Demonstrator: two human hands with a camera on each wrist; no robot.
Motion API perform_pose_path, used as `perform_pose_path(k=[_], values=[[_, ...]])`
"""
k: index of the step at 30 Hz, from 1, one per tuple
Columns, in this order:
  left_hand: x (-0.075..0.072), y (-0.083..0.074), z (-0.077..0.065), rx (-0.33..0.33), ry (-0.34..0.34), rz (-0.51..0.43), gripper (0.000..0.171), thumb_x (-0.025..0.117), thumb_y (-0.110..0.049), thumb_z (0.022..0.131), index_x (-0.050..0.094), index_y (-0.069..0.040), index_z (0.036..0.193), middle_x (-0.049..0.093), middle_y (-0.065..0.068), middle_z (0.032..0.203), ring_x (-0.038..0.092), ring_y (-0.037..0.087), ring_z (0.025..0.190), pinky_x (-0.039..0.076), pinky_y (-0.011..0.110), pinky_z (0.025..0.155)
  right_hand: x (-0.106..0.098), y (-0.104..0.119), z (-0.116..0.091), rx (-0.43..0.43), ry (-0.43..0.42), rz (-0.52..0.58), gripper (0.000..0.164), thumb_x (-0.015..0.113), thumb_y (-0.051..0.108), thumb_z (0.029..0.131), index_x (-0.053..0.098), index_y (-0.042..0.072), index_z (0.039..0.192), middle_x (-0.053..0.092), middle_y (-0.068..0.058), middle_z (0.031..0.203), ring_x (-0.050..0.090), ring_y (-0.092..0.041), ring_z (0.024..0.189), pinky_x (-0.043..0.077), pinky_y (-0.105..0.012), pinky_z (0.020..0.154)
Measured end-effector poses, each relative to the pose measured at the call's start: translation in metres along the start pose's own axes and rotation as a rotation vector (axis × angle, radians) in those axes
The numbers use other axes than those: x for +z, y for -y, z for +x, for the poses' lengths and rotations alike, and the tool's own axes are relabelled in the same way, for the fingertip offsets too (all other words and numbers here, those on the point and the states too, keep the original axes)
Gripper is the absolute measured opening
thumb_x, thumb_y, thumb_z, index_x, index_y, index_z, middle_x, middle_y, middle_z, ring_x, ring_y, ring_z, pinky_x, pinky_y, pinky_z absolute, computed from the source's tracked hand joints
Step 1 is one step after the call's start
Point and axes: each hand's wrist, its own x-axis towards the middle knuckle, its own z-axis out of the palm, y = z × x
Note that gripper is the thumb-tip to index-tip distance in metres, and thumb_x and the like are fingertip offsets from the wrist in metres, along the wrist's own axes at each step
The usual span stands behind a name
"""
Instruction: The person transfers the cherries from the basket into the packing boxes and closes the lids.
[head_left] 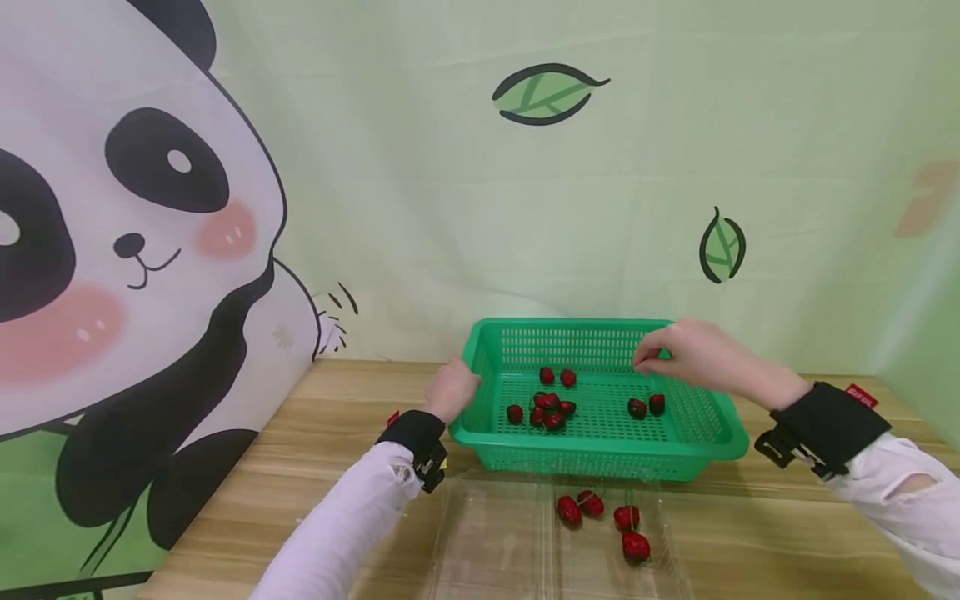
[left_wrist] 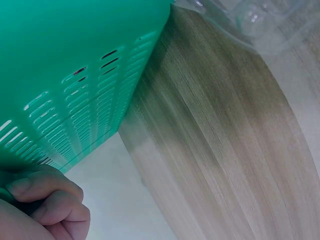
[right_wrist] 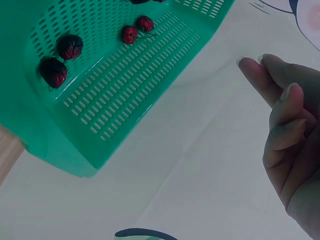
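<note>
A green plastic basket with slotted sides stands on the table, and several dark red cherries lie scattered on its floor. My left hand grips its left rim, fingers curled at the edge in the left wrist view. Over the basket's right part hovers my right hand, its fingers loosely bent with nothing between them. Below that hand lie two cherries side by side. In front of the basket, an unfolded clear plastic clamshell box holds several cherries in its right half.
The wooden table extends in front and to both sides. Behind the basket hangs a pale green cloth printed with leaves and a large panda at the left. Black straps with cameras circle both wrists.
</note>
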Motion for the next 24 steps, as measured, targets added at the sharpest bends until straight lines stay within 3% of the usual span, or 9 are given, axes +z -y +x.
perform_pose_path(k=[5, 12, 24], values=[[0.000, 0.000, 0.000, 0.004, -0.001, -0.001, 0.036, 0.059, -0.019, 0.102, 0.060, 0.008, 0.126, 0.070, 0.025, 0.118, 0.070, 0.036, 0.107, 0.057, 0.049, 0.086, -0.003, -0.005, 0.009, 0.020, 0.022, -0.005, 0.004, 0.077, 0.008, 0.091, 0.079, 0.009, 0.093, 0.078, -0.001, 0.089, 0.071, -0.015, 0.076, 0.057, -0.035, 0.070], [0.001, 0.001, 0.002, -0.003, -0.014, -0.002, 0.037, 0.059, -0.020, 0.101, 0.060, 0.008, 0.125, 0.070, 0.026, 0.119, 0.070, 0.039, 0.110, 0.057, 0.051, 0.087, -0.010, -0.009, 0.019, 0.117, 0.090, 0.072, 0.009, 0.073, 0.011, 0.095, 0.079, 0.006, 0.100, 0.078, -0.006, 0.092, 0.053, -0.008, 0.052, 0.046, -0.026, 0.055], [0.002, 0.002, 0.002, -0.002, -0.009, -0.012, 0.037, 0.059, -0.020, 0.102, 0.059, 0.009, 0.126, 0.070, 0.026, 0.119, 0.069, 0.039, 0.109, 0.057, 0.050, 0.087, -0.009, -0.023, 0.028, 0.216, 0.138, 0.162, 0.010, 0.070, 0.010, 0.097, 0.077, 0.004, 0.102, 0.077, -0.011, 0.096, 0.053, -0.015, 0.051, 0.046, -0.029, 0.053]])
